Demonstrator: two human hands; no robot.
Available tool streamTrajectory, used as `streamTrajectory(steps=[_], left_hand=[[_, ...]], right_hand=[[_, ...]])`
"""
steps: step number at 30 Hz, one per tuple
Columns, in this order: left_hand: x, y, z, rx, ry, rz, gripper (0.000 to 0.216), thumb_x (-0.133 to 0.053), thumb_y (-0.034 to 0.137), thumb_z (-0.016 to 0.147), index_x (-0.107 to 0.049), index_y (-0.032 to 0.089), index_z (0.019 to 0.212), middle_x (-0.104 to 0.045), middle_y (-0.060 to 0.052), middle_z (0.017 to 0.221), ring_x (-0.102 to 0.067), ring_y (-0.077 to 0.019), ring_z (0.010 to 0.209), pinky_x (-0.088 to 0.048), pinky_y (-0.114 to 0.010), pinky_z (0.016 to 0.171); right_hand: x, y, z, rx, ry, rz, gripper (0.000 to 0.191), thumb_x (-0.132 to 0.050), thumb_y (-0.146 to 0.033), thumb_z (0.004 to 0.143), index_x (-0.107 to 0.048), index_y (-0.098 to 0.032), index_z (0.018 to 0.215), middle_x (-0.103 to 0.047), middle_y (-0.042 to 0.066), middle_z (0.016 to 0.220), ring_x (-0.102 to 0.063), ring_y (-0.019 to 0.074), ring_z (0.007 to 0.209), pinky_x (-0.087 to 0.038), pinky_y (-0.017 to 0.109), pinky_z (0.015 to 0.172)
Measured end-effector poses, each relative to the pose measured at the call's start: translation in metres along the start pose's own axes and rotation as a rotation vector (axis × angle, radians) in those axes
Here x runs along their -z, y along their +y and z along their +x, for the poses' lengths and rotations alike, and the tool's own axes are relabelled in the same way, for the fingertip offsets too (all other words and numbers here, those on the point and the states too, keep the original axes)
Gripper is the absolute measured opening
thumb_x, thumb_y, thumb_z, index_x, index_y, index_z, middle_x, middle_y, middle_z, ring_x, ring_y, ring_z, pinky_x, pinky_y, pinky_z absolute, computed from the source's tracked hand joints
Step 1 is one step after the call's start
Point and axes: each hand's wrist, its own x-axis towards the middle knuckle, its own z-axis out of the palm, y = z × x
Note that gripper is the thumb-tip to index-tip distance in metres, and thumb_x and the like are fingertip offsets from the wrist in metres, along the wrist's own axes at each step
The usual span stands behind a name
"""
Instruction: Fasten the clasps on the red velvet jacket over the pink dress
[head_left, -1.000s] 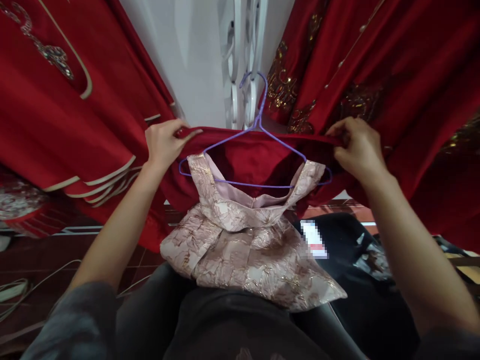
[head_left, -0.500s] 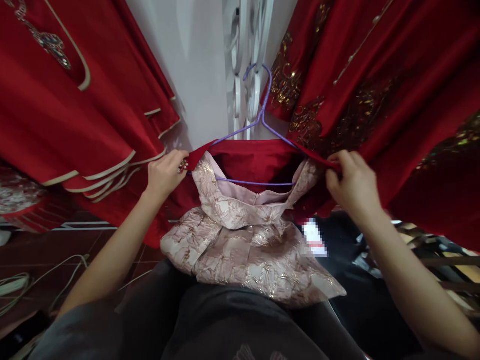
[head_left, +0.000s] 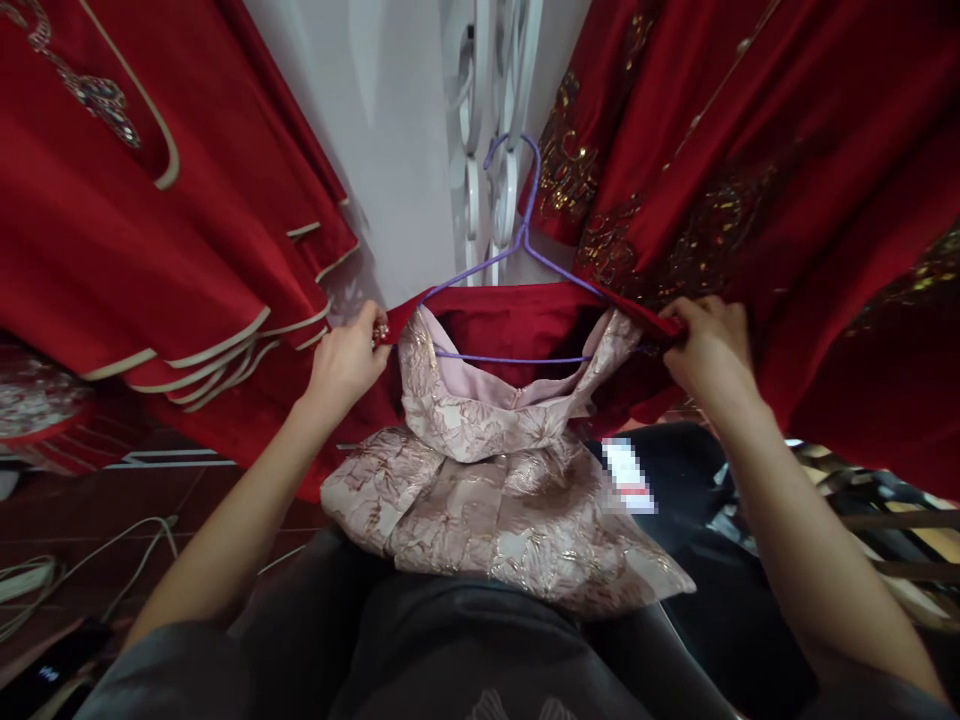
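Carefully spread between two bare hands, a red garment (head_left: 517,305) stretches across the middle of the frame, just behind the neckline of a pale pink brocade dress (head_left: 487,432). The left hand (head_left: 349,355), left of center, is clamped on one end of the red edge, with a small cluster of beads (head_left: 380,333) showing at its fingers; the right hand (head_left: 709,345), right of center, pinches the other end, and the two hands are well apart. A purple hanger (head_left: 529,205) rises at upper center, its lower bar crossing the dress's neck opening, while the dress's skirt lies over the person's lap (head_left: 296,600) at lower center. Red drapery with cream piping (head_left: 202,230) fills the upper left, and red cloth with gold sequins (head_left: 810,150) the upper right, flanking white scrolled metalwork (head_left: 504,190) at top center. At lower right, a bright pixelated rectangle (head_left: 628,475) sits against a black surface (head_left: 686,560); at lower left, a pale cable (head_left: 112,535) trails over dark red floor tiles (head_left: 217,490).
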Motion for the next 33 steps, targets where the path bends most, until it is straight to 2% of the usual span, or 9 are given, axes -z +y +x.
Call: streamTrajectory(steps=[5, 10, 12, 14, 17, 20, 24, 28, 33], left_hand=[[-0.004, -0.005, 0.0, -0.009, 0.002, -0.141, 0.026, -0.053, 0.034, 0.084, -0.056, 0.024, 0.108, -0.067, -0.005, 0.079, -0.064, -0.0258, 0.068, -0.045, -0.033, 0.065], [-0.013, -0.002, 0.006, 0.016, 0.085, -0.339, 0.025, -0.054, 0.038, 0.085, -0.055, 0.021, 0.104, -0.062, -0.002, 0.072, -0.058, -0.0198, 0.06, -0.043, -0.03, 0.063], [-0.015, 0.005, 0.013, 0.06, 0.142, -0.437, 0.022, -0.056, 0.035, 0.084, -0.054, 0.02, 0.1, -0.06, -0.002, 0.073, -0.056, -0.0184, 0.061, -0.043, -0.03, 0.063], [-0.016, 0.02, 0.018, 0.088, 0.233, -0.544, 0.014, -0.056, 0.031, 0.084, -0.052, 0.021, 0.094, -0.059, -0.002, 0.076, -0.056, -0.0175, 0.065, -0.044, -0.03, 0.066], [-0.019, 0.056, 0.015, 0.054, 0.323, -0.721, 0.007, -0.054, 0.025, 0.085, -0.049, 0.023, 0.088, -0.06, -0.002, 0.081, -0.058, -0.0161, 0.074, -0.046, -0.029, 0.073], [-0.03, 0.093, -0.001, -0.145, 0.081, -0.9, 0.008, -0.055, 0.023, 0.083, -0.047, 0.023, 0.085, -0.061, 0.0, 0.08, -0.059, -0.0146, 0.072, -0.047, -0.027, 0.07], [-0.048, 0.107, -0.021, -0.145, -0.07, -0.949, 0.015, -0.056, 0.019, 0.08, -0.048, 0.024, 0.092, -0.061, 0.001, 0.078, -0.061, -0.0157, 0.072, -0.048, -0.028, 0.068], [-0.057, 0.104, -0.034, -0.082, 0.049, -0.89, 0.03, -0.062, 0.014, 0.075, -0.048, 0.024, 0.1, -0.063, -0.004, 0.091, -0.063, -0.0191, 0.085, -0.05, -0.034, 0.08], [-0.059, 0.114, -0.05, -0.024, 0.178, -1.153, 0.03, -0.061, 0.019, 0.083, -0.045, 0.027, 0.107, -0.067, -0.006, 0.098, -0.067, -0.0189, 0.092, -0.054, -0.035, 0.083]], right_hand=[[0.026, 0.012, -0.005, -0.059, -0.005, -0.102, 0.038, -0.047, -0.009, 0.063, -0.064, -0.025, 0.094, -0.059, 0.014, 0.091, -0.054, 0.0357, 0.092, -0.044, 0.047, 0.075], [0.02, -0.01, -0.011, -0.039, -0.263, 0.254, 0.019, -0.045, -0.013, 0.066, -0.055, -0.025, 0.076, -0.059, 0.004, 0.07, -0.056, 0.0241, 0.067, -0.042, 0.039, 0.069], [0.006, -0.023, -0.009, -0.07, -0.25, 0.413, 0.011, -0.043, -0.016, 0.067, -0.049, -0.024, 0.073, -0.054, 0.002, 0.065, -0.052, 0.0208, 0.062, -0.041, 0.036, 0.064], [-0.01, -0.04, -0.008, -0.111, -0.223, 0.613, 0.009, -0.041, -0.019, 0.066, -0.046, -0.024, 0.073, -0.05, 0.0, 0.063, -0.049, 0.0188, 0.059, -0.04, 0.032, 0.058], [-0.032, -0.079, -0.015, -0.012, -0.4, 0.829, 0.007, -0.042, -0.02, 0.066, -0.044, -0.025, 0.071, -0.05, -0.001, 0.061, -0.052, 0.0191, 0.061, -0.044, 0.031, 0.057], [-0.047, -0.119, -0.034, 0.221, -0.567, 0.986, 0.008, -0.041, -0.018, 0.068, -0.044, -0.025, 0.07, -0.055, -0.001, 0.069, -0.057, 0.0192, 0.07, -0.049, 0.033, 0.067], [-0.056, -0.138, -0.056, 0.202, -0.404, 0.957, 0.027, -0.044, -0.011, 0.066, -0.045, -0.026, 0.088, -0.056, 0.0, 0.079, -0.059, 0.0192, 0.075, -0.051, 0.035, 0.074], [-0.057, -0.128, -0.061, 0.125, -0.13, 0.959, 0.058, -0.046, -0.004, 0.063, -0.041, -0.027, 0.116, -0.055, 0.007, 0.105, -0.06, 0.0204, 0.09, -0.053, 0.036, 0.078], [-0.056, -0.123, -0.058, 0.183, -0.162, 1.036, 0.051, -0.043, -0.004, 0.068, -0.053, -0.028, 0.112, -0.058, 0.006, 0.11, -0.061, 0.0201, 0.098, -0.054, 0.036, 0.081]])
